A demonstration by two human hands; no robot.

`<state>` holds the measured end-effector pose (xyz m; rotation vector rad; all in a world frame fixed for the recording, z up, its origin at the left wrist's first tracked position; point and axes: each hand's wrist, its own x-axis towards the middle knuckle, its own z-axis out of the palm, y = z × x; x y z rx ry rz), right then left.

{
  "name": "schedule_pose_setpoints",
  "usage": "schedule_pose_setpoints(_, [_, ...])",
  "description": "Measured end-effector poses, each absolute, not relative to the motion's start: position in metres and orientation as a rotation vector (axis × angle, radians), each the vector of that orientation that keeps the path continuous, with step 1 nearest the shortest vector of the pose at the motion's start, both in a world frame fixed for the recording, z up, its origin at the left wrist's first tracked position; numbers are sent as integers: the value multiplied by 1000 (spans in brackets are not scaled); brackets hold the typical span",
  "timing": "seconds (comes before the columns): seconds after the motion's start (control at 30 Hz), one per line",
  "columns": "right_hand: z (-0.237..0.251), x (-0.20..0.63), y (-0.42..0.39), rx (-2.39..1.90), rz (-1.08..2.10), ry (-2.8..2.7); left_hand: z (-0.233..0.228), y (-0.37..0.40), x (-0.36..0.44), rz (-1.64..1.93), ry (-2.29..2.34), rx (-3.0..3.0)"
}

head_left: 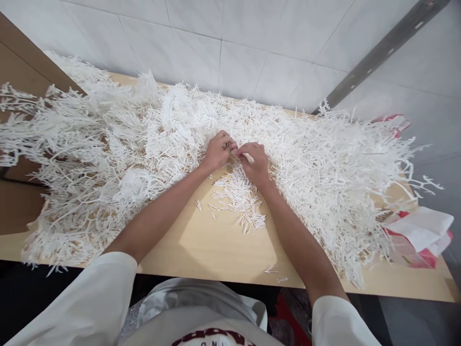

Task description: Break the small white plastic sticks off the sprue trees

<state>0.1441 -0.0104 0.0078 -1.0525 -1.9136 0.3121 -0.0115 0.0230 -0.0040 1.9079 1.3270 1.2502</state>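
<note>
Left of the left hand (218,151) lie heaped sprigs (118,134), its bent fingers close beside the right hand's (255,162), whether either pinches a piece too small to tell, with sticks (238,196) on the tabletop (201,250) between the wrists and more sprigs (331,173) rightward of both hands.

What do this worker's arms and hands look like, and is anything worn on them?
The left hand and right hand are human and ungloved, with no watch or band visible at either wrist. The left sleeve and right sleeve are plain, pale off-white, ending around the elbows. Dark red lettering marks the shirt front.
</note>
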Motion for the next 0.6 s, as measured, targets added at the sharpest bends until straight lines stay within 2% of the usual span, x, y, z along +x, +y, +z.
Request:
schedule_pose_setpoints(0.47, [9, 143, -10, -846, 428, -1973, -3, 20, -9, 1288, 1356, 1827])
schedule_pose_setpoints(0.6, [9, 145, -8, -867, 605, -1845, -5, 20, -8, 1284, 1378, 1816])
